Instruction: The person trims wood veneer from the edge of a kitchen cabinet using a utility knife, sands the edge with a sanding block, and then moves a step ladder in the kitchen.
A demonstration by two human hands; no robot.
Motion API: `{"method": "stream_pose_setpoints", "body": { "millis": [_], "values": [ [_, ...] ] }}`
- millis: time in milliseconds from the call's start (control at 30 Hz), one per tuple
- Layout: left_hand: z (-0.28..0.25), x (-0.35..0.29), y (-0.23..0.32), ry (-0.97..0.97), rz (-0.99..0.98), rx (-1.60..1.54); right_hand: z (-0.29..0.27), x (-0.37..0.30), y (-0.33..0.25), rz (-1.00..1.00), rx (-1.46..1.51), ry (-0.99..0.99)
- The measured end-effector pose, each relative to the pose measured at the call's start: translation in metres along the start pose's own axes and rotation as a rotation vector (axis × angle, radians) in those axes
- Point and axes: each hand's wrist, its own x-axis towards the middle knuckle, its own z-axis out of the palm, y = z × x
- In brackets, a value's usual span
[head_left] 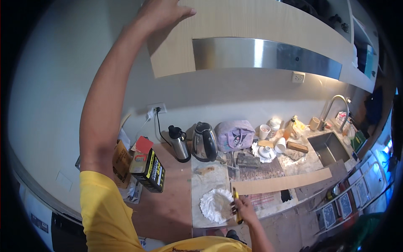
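While the left hand is at the top of the frame, before the pale cabinet, its fingers are partly cut off, so I cannot tell their state. At lower centre, the right hand's fingers hold a yellow tool near the light-brown strip.

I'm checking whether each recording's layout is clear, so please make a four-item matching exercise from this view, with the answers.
Things:
1. Yellow tool
2. Lavender bag
3. Left hand
4. Tan strip

Places or states:
A. Raised at the pale upper cabinet
B. Long, flat and lying on the counter
C. Held in the right hand
D. Just right of the kettle

Pairs: 1-C, 2-D, 3-A, 4-B
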Motion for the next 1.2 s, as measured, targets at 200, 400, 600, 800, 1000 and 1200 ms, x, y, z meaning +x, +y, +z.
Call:
{"method": "stream_pose_setpoints", "body": {
  "millis": [200,400,600,800,1000,1200],
  "values": [
    [0.038,-0.033,-0.026,0.354,0.270,0.267,0.021,0.012,-0.107,-0.228,-0.057,0.000],
    [0.074,-0.087,-0.048,0.121,0.319,0.376,0.055,0.038,-0.200,-0.519,0.118,0.030],
    [0.095,-0.112,-0.054,0.067,0.382,0.325,0.070,0.073,-0.269,-0.724,0.412,-0.018],
    [0.094,-0.126,-0.045,0.138,0.482,0.423,0.114,0.087,-0.151,-0.310,0.414,-0.288],
    [0.088,-0.125,-0.046,0.211,0.544,0.491,0.144,0.112,-0.094,-0.173,0.586,-0.322],
    [0.075,-0.131,-0.028,0.032,0.432,0.445,0.156,0.109,-0.170,-0.506,0.507,-0.363]
  ]
}}
